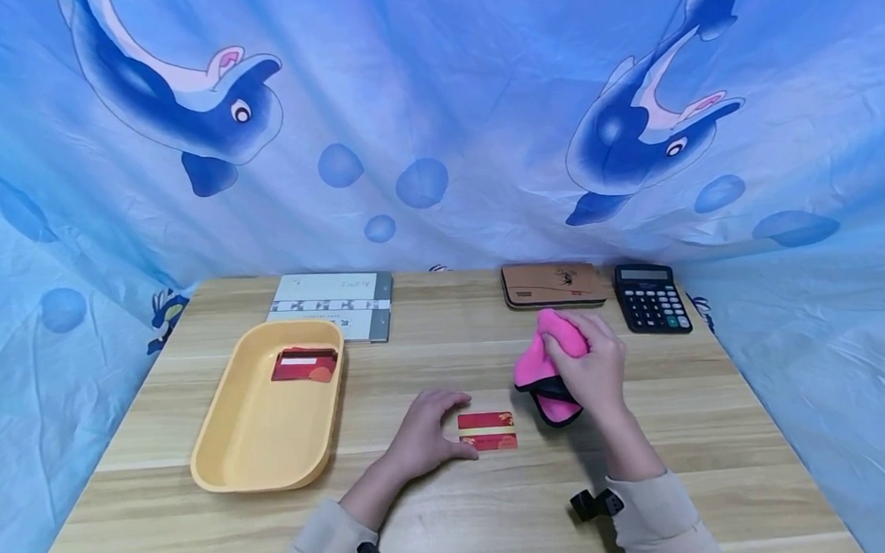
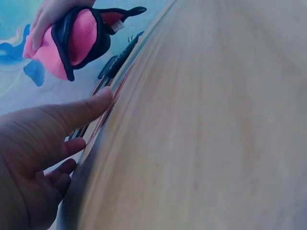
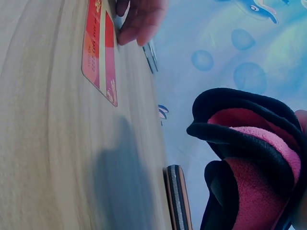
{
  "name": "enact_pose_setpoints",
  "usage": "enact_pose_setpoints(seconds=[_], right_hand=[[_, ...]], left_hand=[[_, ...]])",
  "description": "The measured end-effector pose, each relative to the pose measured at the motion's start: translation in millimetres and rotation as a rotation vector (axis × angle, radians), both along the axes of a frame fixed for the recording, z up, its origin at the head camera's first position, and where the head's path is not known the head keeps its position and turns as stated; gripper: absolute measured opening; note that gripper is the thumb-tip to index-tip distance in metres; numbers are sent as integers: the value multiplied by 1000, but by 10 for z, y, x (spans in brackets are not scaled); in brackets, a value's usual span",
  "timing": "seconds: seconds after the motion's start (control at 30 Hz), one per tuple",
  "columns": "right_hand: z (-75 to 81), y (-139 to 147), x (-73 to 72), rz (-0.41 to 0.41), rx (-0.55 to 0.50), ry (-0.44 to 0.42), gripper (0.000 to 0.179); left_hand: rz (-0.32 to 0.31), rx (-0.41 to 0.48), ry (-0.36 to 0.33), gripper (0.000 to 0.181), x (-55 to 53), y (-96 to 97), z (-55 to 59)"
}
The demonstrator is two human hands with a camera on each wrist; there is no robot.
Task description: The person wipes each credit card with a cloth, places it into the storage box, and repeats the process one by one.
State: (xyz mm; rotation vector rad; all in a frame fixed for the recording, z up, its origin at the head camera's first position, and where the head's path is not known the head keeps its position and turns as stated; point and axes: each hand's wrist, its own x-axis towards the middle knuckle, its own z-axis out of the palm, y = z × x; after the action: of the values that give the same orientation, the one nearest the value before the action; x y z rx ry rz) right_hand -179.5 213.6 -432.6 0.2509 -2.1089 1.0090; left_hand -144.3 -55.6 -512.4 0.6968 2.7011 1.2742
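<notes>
A red bank card (image 1: 488, 432) with a pale stripe lies flat near the middle of the table. At its left end is my left hand (image 1: 418, 435), thumb and fingers spread apart, with the thumb tip right at the card's lower left corner. To the right, my right hand (image 1: 596, 367) grips a bunched pink cloth (image 1: 533, 366) with black edging. The right wrist view shows the folded cloth (image 3: 256, 191) held above the table, its shadow falling near the card (image 3: 100, 52). The cloth (image 2: 84, 36) also appears in the left wrist view, beyond the left hand (image 2: 38, 143).
On the left stands a yellow tray (image 1: 260, 453) with red cards (image 1: 304, 365) at its far end. Behind it lies a pale notebook (image 1: 331, 291). A brown zip wallet (image 1: 553, 286) and a black calculator (image 1: 651, 299) sit along the back right, before a blue dolphin curtain (image 1: 471, 100).
</notes>
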Motion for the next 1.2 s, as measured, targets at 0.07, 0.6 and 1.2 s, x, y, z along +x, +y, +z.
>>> enact_pose_setpoints(seconds=[0.07,0.6,1.2], right_hand=[[-12,-11,-3,9,1,7,35],[-28,-3,10,11,-19,-4,36],[42,-108,34,19,-13,-7,35]], left_hand=[[1,-11,19,71,12,15,4],[8,74,-39,46,56,47,21],[383,584,-291,36,-210,-28,365]])
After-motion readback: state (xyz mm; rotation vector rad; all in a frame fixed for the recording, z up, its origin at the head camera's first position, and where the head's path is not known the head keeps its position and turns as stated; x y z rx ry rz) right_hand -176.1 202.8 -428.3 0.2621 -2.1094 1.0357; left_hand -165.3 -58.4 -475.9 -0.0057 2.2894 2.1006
